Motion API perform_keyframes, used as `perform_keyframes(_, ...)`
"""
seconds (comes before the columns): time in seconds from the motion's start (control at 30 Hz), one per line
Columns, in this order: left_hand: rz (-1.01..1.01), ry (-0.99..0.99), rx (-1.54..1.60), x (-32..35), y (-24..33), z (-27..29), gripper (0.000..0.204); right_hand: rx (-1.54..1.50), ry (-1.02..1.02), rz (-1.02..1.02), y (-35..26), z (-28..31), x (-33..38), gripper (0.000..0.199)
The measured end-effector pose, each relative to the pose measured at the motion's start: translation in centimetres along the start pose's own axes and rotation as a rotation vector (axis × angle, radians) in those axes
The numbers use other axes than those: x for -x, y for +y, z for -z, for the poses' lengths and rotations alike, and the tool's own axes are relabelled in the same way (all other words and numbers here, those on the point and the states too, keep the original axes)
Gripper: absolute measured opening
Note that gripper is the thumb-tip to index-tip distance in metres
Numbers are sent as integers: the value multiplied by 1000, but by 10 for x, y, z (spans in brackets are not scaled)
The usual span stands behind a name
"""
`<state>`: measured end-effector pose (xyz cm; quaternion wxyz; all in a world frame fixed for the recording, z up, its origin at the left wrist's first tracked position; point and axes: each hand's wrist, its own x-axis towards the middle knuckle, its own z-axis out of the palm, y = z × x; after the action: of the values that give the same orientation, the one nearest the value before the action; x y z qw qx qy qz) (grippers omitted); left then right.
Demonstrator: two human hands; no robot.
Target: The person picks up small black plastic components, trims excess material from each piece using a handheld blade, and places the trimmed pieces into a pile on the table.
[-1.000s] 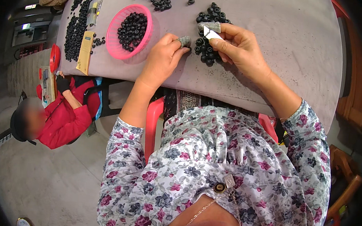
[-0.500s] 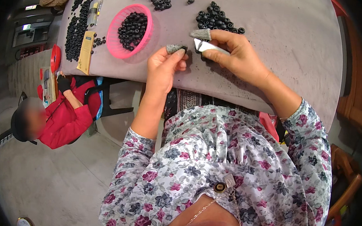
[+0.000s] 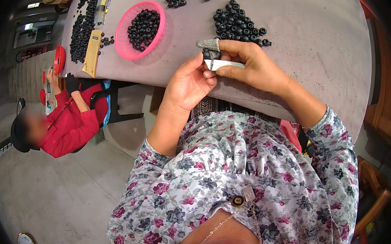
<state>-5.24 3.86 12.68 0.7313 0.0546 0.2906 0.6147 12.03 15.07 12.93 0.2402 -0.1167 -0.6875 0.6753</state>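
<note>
Both hands meet just above the near edge of the grey table (image 3: 303, 34); the right hand (image 3: 250, 66) is closed, its forefinger wearing a grey finger cot (image 3: 208, 43), and it pinches a small white blade-like piece (image 3: 223, 65) between thumb and fingers; a small black ring (image 3: 207, 54) sits just under that covered fingertip, pressed against the white piece – whether it is threaded on it or only held against it cannot be told; the left hand (image 3: 189, 82) comes up from below with the thumb raised and the fingers curled toward the same spot, touching the white piece's near end; what it grips, if anything, is hidden; just beyond the hands lies a loose heap of black rings (image 3: 238, 22) on the cloth; to the left stands a pink basket (image 3: 158, 39) holding more of them – further left, a long dark spread of rings (image 3: 81, 26) and a yellow card (image 3: 92, 53); a person in red (image 3: 69, 121) sits below the table's left end
</note>
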Motion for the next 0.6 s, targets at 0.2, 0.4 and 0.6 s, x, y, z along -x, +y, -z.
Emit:
perform_keyframes(0.2,6,6,-2,4,0,5,24,-139,-105,-157,-15,2,-1,41)
perform_keyframes(0.4,-4,-28,63,4,-5,14,28,-145,-76,-162,-10,0,0,42)
perform_keyframes(0.6,7,62,37,7,-6,0,25,-35,-48,-65,2,-5,2,42)
